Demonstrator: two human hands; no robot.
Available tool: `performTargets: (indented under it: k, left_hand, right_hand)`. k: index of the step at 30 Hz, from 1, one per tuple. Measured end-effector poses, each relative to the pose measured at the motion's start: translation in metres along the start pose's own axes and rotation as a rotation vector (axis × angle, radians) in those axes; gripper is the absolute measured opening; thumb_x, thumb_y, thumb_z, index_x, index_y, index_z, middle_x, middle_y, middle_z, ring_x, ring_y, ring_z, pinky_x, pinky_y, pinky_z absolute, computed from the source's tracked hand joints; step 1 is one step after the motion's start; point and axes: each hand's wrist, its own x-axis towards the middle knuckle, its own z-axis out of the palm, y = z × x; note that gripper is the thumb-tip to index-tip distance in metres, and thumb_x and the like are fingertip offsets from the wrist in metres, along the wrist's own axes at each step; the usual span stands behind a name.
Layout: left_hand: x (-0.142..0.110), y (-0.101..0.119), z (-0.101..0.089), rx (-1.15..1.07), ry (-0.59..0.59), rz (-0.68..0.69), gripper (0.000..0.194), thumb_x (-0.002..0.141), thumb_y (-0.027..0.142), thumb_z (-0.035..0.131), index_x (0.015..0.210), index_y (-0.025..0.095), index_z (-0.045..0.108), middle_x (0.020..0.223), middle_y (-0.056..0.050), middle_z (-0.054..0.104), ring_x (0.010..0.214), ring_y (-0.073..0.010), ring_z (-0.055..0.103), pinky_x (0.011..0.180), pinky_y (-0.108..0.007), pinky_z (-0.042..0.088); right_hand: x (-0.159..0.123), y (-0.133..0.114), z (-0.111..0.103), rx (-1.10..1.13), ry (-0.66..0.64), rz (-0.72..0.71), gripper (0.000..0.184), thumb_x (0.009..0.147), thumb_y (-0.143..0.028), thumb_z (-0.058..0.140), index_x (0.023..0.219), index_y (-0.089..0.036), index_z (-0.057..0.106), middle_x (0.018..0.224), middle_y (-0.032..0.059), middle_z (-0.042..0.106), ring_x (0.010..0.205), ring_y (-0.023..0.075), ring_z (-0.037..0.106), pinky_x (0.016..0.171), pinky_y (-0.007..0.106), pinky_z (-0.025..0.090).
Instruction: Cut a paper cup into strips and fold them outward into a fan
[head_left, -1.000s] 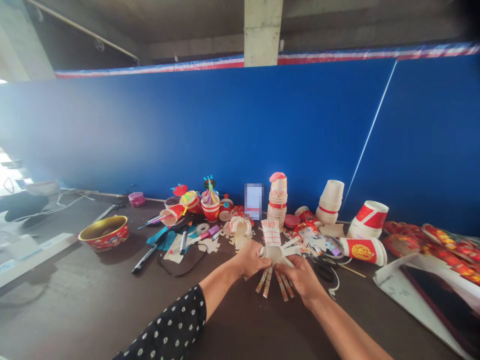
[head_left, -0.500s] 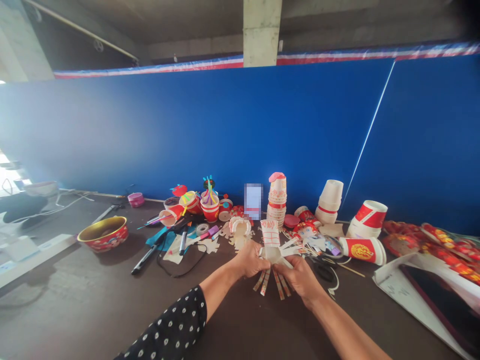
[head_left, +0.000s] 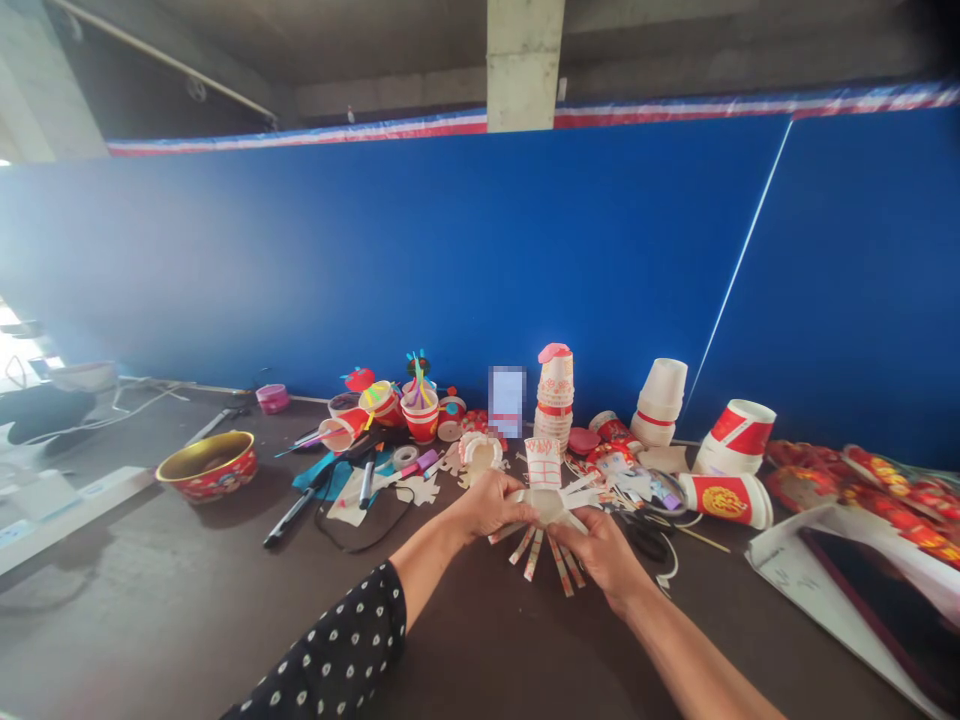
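We hold a slit paper cup (head_left: pixel 547 507) above the middle of the worktop (head_left: pixel 187 610), with the clutter along the back edge just beyond it. Its strips splay outward, and one tall printed panel (head_left: pixel 543 463) stands up from the far side. Our left hand (head_left: pixel 491 505), below a polka-dot sleeve (head_left: pixel 322 650), and our right hand (head_left: pixel 600 555) pinch the cup from opposite sides, fingers pressed together on the paper; we cannot tell exactly where the thumbs bear.

We judge the cup very light and thin: stiff near its uncut part, but floppy and easily creased along the strips. The uncut part looks the safest place to hold.

Just beyond our hands are a stack of paper cups (head_left: pixel 555 395) and black-handled scissors (head_left: pixel 649 543). A red-and-white cup (head_left: pixel 726 500) lies on its side to the right, and a red bowl (head_left: pixel 208 465) sits to the left.
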Motion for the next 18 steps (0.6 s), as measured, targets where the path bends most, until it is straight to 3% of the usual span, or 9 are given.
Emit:
performTargets:
  k: [5, 14, 18]
  left_hand:
    - [0.0, -0.001, -0.006, 0.06, 0.064, -0.046, 0.046, 0.05, 0.049, 0.071, 0.046, 0.014, 0.042, 0.042, 0.008, 0.03, 0.044, -0.005, 0.025, 0.042, -0.022, 0.016]
    - [0.002, -0.003, 0.004, -0.018, 0.136, -0.137, 0.04, 0.044, 0.047, 0.074, 0.05, 0.012, 0.056, 0.038, 0.006, 0.038, 0.039, -0.0055, 0.028, 0.039, -0.022, 0.017]
    - [0.001, -0.002, 0.003, -0.04, 0.101, -0.124, 0.036, 0.047, 0.044, 0.073, 0.049, 0.012, 0.057, 0.037, 0.006, 0.038, 0.036, -0.0053, 0.028, 0.038, -0.022, 0.017]
  right_hand:
    - [-0.002, -0.003, -0.001, 0.024, -0.052, 0.003, 0.029, 0.061, -0.041, 0.068, 0.068, -0.014, 0.064, 0.057, -0.0025, 0.06, 0.052, 0.0122, 0.049, 0.052, 0.023, 0.035]
    - [-0.001, -0.006, -0.001, 0.061, 0.041, 0.034, 0.033, 0.059, -0.048, 0.067, 0.056, -0.017, 0.06, 0.043, -0.0035, 0.053, 0.039, 0.0107, 0.041, 0.043, 0.025, 0.031]
    - [-0.001, -0.009, -0.001, 0.064, 0.051, 0.034, 0.033, 0.057, -0.049, 0.068, 0.055, -0.017, 0.059, 0.043, -0.0031, 0.053, 0.038, 0.0105, 0.04, 0.042, 0.025, 0.03]
